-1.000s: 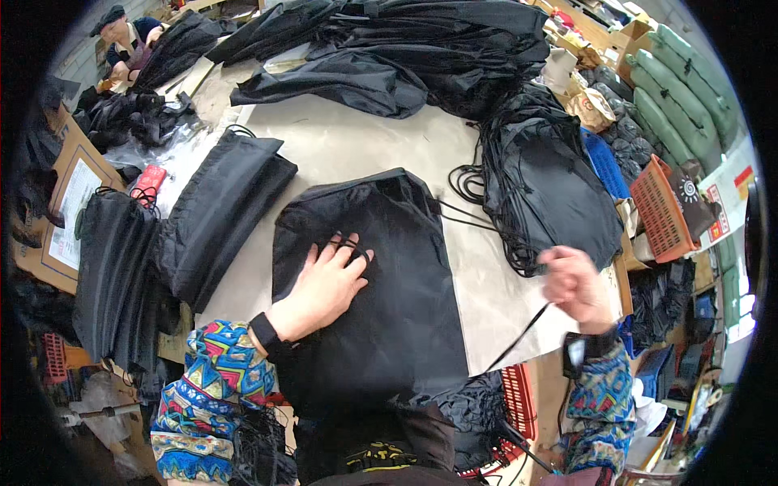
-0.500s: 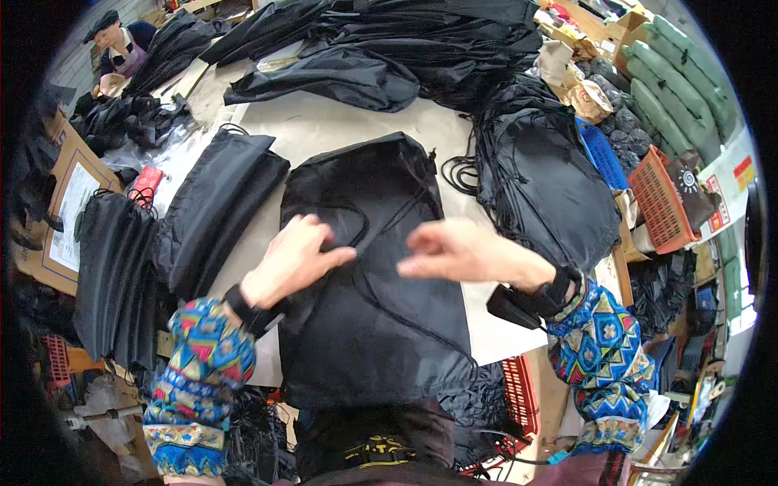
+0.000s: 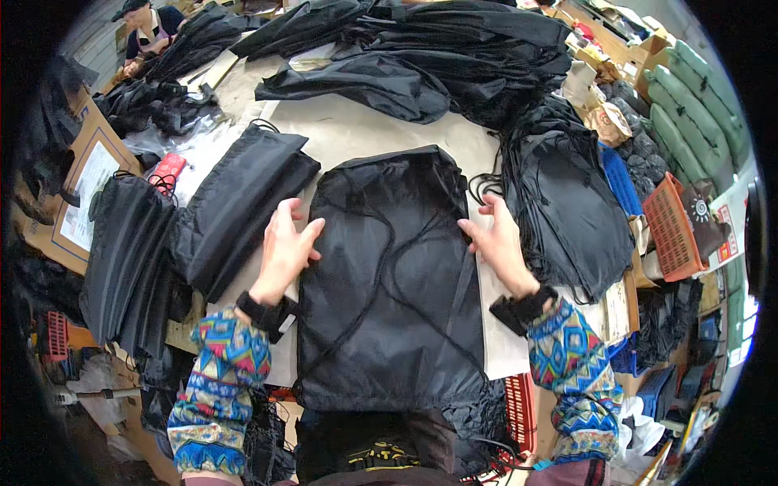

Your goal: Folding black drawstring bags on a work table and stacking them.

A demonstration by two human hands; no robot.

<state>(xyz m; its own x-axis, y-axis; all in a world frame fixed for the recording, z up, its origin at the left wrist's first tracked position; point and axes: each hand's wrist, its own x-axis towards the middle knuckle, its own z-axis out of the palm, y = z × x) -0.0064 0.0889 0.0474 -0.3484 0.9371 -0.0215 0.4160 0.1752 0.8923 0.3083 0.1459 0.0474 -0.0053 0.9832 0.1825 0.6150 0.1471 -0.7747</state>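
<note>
A black drawstring bag (image 3: 348, 283) lies flat before me, its black cords crossing over the front. My left hand (image 3: 290, 240) is at the bag's left edge, fingers apart, holding nothing. At the opposite edge, my right hand (image 3: 496, 239) also has its fingers spread, the fingertips close to or touching the side of the bag. Both wrists carry black bands, with patterned blue sleeves below them. Left of the bag rests a folded black bag bundle (image 3: 243, 206). On the right, a stack of black drawstring bags (image 3: 567, 211) has its cords trailing toward my right hand.
More black bags (image 3: 478, 49) are heaped along the table's far side. Another bundle (image 3: 130, 259) stands by a cardboard box (image 3: 85, 174) at left. An orange basket (image 3: 674, 231) and blue crate (image 3: 620, 182) sit at right. A red basket (image 3: 520, 413) is below. Another person (image 3: 150, 28) works far left.
My hands have moved apart from over the middle of the bag to its two side edges. The cords now lie crossed more evenly. The whole view has shifted slightly.
</note>
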